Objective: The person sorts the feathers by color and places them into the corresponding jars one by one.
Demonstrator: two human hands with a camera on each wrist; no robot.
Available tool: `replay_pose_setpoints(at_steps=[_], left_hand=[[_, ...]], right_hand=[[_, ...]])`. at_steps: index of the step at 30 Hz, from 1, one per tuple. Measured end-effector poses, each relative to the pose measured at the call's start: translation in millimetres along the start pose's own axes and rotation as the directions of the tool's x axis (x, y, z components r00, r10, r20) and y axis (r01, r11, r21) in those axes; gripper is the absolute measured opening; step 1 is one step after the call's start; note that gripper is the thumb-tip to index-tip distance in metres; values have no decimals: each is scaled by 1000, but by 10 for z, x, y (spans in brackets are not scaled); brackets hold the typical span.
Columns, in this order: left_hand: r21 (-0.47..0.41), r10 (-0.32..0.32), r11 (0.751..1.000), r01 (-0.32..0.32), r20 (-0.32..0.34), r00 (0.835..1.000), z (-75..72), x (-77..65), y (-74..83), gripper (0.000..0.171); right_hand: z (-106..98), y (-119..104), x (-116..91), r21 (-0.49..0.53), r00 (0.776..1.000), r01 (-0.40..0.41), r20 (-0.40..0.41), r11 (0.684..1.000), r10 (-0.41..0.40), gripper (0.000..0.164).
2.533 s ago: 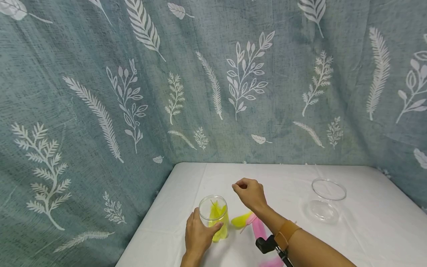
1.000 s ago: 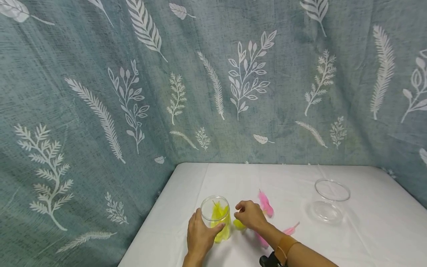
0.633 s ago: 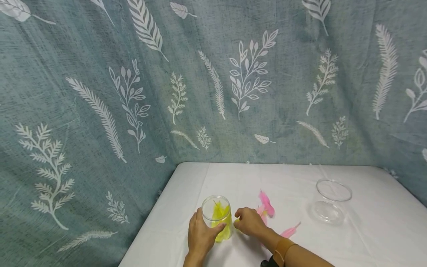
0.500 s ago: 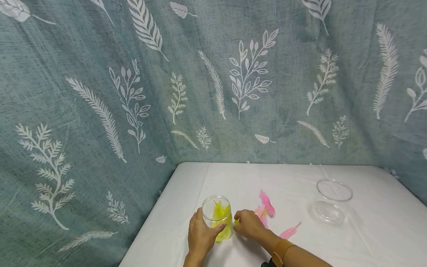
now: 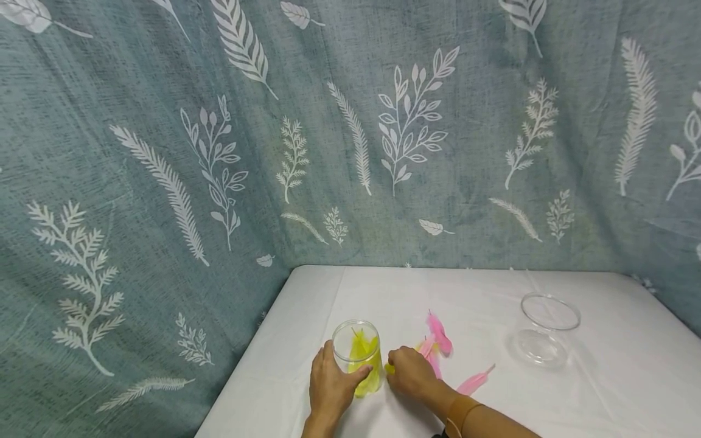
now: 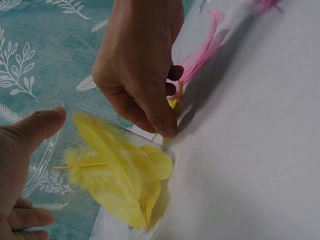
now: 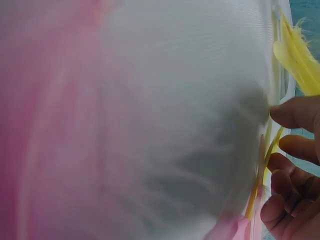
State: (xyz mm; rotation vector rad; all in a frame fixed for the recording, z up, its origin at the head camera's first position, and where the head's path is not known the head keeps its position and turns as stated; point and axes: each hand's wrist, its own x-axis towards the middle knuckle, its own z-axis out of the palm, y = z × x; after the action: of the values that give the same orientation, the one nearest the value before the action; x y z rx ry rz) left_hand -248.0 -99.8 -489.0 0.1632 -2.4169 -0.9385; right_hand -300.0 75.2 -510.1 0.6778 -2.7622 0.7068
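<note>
My left hand (image 5: 331, 384) grips the side of a clear jar (image 5: 343, 351), thumb in front and fingers on the far left. Several yellow feathers (image 6: 122, 175) stand inside the jar. Just right of it my right hand (image 5: 412, 372) reaches down to the tabletop beside a loose yellow feather (image 5: 389, 368), mostly covered by the hand in the head view. From the right wrist, thumb and forefinger look slightly apart, the feather's narrow end near the forefinger. Pink feathers (image 5: 440, 334) lie behind the right hand, and another pink feather (image 5: 475, 381) lies to its right.
A second clear jar (image 5: 542, 347) stands upright at the right of the white table (image 5: 438, 286). Grey-green leaf-print curtain (image 5: 350, 152) hangs behind the table and along its left side. Blurred pink (image 7: 55, 125) covers much of the right wrist view.
My right hand has come down from above the table to the yellow feather beside the jar, uncovering the pink feathers behind. The left hand keeps its hold on the jar.
</note>
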Motion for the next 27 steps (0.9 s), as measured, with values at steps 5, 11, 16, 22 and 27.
replay_pose_setpoints(at_steps=[5,11,16,22,27], left_hand=[[5,-4,1000,4,0,1000,-4,-21,-3,95],[-5,1,1000,-1,-6,1000,-7,-19,5,94],[-8,-6,1000,6,2,1000,-3,-22,6,97],[-12,-9,1000,10,10,1000,-2,-25,3,97],[0,-8,1000,8,9,1000,-7,-17,6,97]], right_hand=[[9,4,-42,-21,997,50,-64,999,-51,26],[26,21,-41,-41,991,50,-124,998,-55,26],[25,18,-37,-22,987,15,-158,1000,-19,20],[-30,12,-18,16,979,-44,-200,999,46,18],[-123,-14,19,109,957,-78,-269,991,105,18]])
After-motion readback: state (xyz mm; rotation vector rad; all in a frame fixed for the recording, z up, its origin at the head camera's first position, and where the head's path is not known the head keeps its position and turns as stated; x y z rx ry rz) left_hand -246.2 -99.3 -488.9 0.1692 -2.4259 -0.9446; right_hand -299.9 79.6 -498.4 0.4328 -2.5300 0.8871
